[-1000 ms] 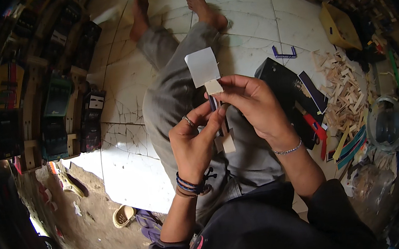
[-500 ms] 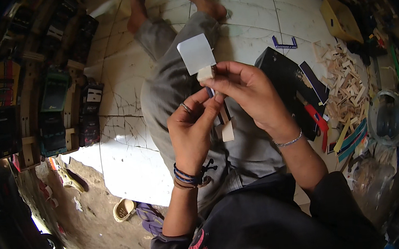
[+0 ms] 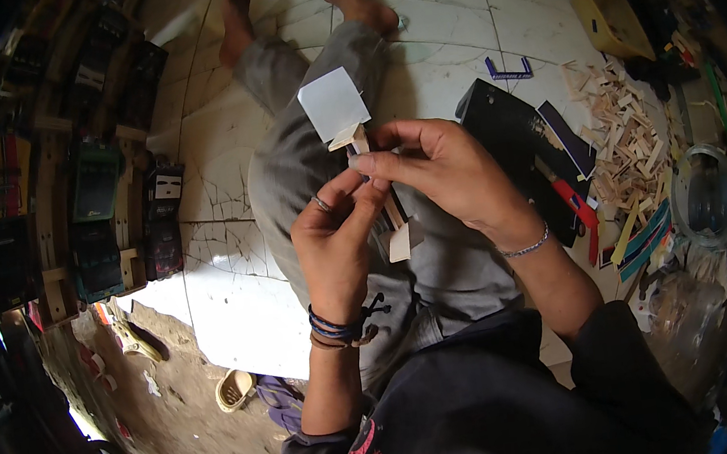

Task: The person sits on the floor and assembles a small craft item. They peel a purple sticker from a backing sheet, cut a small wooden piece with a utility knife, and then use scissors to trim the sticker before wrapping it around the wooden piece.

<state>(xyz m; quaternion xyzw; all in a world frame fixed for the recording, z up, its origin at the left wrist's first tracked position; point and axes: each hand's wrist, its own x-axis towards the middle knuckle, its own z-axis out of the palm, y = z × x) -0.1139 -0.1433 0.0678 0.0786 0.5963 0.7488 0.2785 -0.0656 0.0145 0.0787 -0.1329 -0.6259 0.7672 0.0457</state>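
Observation:
Over my lap, both hands hold a small wooden craft piece. It has a white square panel (image 3: 333, 105) at its far end, a pale wooden block (image 3: 358, 141) below that, a dark strip down its length and a pale flat tab (image 3: 399, 243) at the near end. My left hand (image 3: 337, 230) pinches its middle from the left, thumb against fingers. From the right, my right hand (image 3: 442, 169) grips it just under the block, its thumb on top. The two thumbs lie close together, and the fingers cover the middle of the piece.
Right of my legs lies a black board (image 3: 507, 148) with a red-handled cutter (image 3: 572, 203) on it. Past it are a heap of small wood pieces (image 3: 621, 130), a yellow bin (image 3: 609, 20) and a purple bracket-shaped piece (image 3: 508, 74). Shelves with dark boxes (image 3: 94, 181) line the left.
Both hands have shifted slightly left with the craft piece. Its white panel end has tilted to the left, and more of the wooden block's side shows.

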